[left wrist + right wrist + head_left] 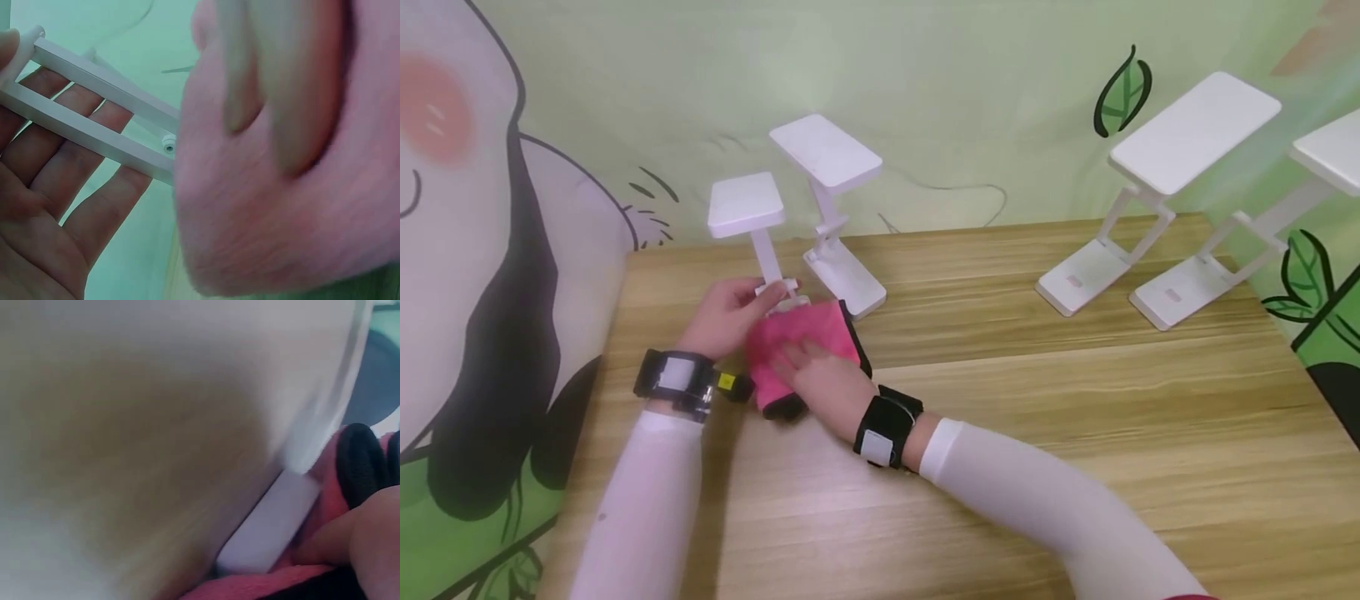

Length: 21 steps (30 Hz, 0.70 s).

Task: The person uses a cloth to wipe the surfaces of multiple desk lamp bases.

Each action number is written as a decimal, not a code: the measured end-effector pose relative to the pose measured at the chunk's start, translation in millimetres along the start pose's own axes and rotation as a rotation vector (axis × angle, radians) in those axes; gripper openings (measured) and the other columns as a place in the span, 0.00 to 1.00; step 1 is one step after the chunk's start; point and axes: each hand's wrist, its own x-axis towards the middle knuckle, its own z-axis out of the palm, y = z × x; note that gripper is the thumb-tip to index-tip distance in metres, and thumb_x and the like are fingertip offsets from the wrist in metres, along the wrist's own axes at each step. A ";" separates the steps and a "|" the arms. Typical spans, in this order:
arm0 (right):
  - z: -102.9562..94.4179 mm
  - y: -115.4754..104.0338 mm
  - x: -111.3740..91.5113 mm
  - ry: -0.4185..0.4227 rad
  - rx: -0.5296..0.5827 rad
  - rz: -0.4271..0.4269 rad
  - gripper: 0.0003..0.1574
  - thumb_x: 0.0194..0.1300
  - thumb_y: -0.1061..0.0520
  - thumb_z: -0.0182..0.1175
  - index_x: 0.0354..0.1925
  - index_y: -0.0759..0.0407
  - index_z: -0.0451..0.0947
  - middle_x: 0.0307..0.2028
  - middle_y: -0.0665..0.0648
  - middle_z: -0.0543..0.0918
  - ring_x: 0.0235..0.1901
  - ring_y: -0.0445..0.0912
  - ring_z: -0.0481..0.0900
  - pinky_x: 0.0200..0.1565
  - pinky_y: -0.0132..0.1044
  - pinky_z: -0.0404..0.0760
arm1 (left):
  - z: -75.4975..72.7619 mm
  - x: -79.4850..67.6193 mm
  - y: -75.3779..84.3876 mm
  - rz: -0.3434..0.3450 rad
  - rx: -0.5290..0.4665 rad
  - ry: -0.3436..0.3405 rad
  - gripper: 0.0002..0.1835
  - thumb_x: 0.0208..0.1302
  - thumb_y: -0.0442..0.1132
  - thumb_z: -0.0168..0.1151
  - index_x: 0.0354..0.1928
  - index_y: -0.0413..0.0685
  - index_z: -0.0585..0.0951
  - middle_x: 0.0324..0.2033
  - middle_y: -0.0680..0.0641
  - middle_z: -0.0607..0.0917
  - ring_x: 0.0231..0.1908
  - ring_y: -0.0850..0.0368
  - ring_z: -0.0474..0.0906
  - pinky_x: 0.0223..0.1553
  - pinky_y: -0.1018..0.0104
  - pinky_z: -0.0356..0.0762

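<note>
My left hand (718,318) holds a white folding desk lamp (747,204) by its arm near the middle hinge. In the left wrist view, fingers (75,140) lie behind the lamp's two thin bars (94,136), with the thumb tip at the hinge. A pink cloth (831,321) with black edging is draped over the lamp's base, hiding most of it. My right hand (835,385) presses the cloth there with extended fingers. The right wrist view shows a white side of the base (269,525) beside the cloth and the right hand.
A second white lamp (846,275) stands just behind and right of the held one. Two more lamps (1086,275) (1183,287) stand unfolded at the right of the wooden table (1000,400). A wall with printed panda and leaf pictures (925,100) borders the table's back.
</note>
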 end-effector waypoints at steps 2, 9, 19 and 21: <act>-3.3 -5.0 -9.4 -0.027 0.003 -0.006 0.32 0.73 0.62 0.55 0.72 0.51 0.64 0.68 0.57 0.69 0.67 0.53 0.62 0.46 0.37 0.83 | 0.0 -0.4 -0.7 -0.003 0.001 0.004 0.24 0.68 0.65 0.55 0.54 0.60 0.84 0.30 0.47 0.84 0.27 0.48 0.69 0.26 0.58 0.67; -6.5 -11.6 -24.9 -0.064 0.031 -0.057 0.32 0.72 0.62 0.57 0.71 0.49 0.66 0.69 0.57 0.69 0.66 0.53 0.64 0.51 0.39 0.82 | -2.3 -2.7 -1.0 0.012 0.055 0.012 0.18 0.72 0.59 0.54 0.55 0.64 0.84 0.19 0.46 0.72 0.18 0.53 0.57 0.18 0.60 0.60; 2.4 10.1 16.5 0.076 -0.012 -0.001 0.31 0.70 0.67 0.56 0.68 0.48 0.71 0.66 0.55 0.71 0.65 0.48 0.64 0.38 0.32 0.84 | -2.7 -0.4 -0.5 -0.007 0.034 -0.018 0.22 0.69 0.65 0.54 0.52 0.63 0.85 0.30 0.44 0.84 0.29 0.46 0.69 0.26 0.58 0.66; 2.8 10.5 18.8 0.091 -0.017 0.003 0.31 0.69 0.68 0.56 0.67 0.50 0.72 0.65 0.55 0.72 0.65 0.49 0.64 0.41 0.33 0.84 | -2.1 0.3 -0.2 0.000 0.030 -0.018 0.23 0.69 0.65 0.54 0.52 0.62 0.85 0.30 0.43 0.84 0.28 0.45 0.67 0.25 0.58 0.64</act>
